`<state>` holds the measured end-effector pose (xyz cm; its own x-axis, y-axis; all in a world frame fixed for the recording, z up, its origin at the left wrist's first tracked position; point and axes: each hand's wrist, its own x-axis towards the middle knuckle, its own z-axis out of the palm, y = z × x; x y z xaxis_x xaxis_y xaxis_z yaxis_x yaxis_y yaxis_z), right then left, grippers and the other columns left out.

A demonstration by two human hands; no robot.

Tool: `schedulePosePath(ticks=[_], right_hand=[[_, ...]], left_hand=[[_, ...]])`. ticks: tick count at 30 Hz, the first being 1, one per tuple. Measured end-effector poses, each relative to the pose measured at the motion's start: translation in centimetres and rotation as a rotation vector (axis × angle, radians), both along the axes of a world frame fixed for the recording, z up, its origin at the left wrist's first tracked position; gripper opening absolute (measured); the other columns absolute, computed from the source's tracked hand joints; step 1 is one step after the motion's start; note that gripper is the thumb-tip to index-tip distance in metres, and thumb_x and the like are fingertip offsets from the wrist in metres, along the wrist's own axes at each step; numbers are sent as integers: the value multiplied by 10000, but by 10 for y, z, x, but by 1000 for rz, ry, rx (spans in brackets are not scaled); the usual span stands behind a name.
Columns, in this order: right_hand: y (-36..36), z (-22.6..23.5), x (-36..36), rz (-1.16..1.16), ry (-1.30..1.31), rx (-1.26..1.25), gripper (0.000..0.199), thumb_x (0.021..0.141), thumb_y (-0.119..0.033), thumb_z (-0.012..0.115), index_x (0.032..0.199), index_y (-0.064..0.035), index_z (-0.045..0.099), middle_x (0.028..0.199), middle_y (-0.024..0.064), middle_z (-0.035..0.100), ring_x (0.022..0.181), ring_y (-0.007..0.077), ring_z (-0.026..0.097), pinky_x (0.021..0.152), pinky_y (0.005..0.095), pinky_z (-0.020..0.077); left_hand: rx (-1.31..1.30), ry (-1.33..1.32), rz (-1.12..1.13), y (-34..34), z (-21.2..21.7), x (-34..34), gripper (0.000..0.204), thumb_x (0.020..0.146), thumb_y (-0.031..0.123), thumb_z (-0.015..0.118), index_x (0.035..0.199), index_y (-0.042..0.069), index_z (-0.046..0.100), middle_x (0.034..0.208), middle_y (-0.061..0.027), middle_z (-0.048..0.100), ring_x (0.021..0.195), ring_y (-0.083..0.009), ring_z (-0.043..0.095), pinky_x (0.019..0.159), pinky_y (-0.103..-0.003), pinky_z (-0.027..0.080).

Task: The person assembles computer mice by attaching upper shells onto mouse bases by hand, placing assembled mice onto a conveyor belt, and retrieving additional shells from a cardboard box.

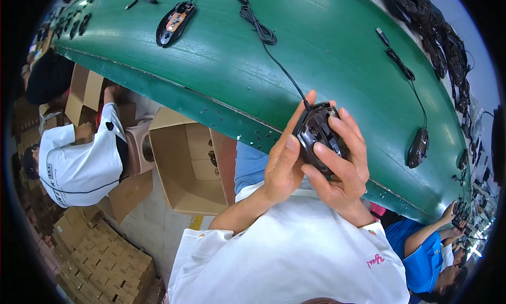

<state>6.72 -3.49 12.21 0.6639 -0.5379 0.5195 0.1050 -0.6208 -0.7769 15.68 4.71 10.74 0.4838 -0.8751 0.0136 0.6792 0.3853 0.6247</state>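
Between my two hands, just over the near edge of the green belt, is a black computer mouse. My left hand is wrapped round its left side, thumb against the shell. Fingers of my right hand grip the right side and press on the top. From the mouse's front a black cable runs away over the belt to a tied coil and a plug. The underside of the mouse is hidden by my hands.
On the green belt lie an opened mouse at far left and another wired mouse at right. A cardboard box stands open below the belt. Co-workers in white and blue sit left and right.
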Motion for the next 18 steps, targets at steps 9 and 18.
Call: schedulePosePath(ticks=[9, 18], right_hand=[[6, -2, 1, -12, -67, 13, 366, 708, -27, 849, 1055, -104, 762, 1366, 181, 612, 1369, 430, 501, 1117, 539, 476], [12, 0, -2, -6, -78, 4, 338, 716, -38, 846, 1039, -107, 775, 1356, 173, 626, 1353, 418, 525, 1112, 517, 485]], left_hand=[[-16, 10, -54, 9, -2, -2, 687, 1088, 445, 354, 1645, 100, 145, 1605, -190, 337, 1422, -294, 422, 1161, -413, 383], [-56, 20, -48, 13, 1, -5, 743, 1061, 486, 424, 1644, 114, 151, 1610, -193, 320, 1436, -301, 391, 1153, -433, 387]])
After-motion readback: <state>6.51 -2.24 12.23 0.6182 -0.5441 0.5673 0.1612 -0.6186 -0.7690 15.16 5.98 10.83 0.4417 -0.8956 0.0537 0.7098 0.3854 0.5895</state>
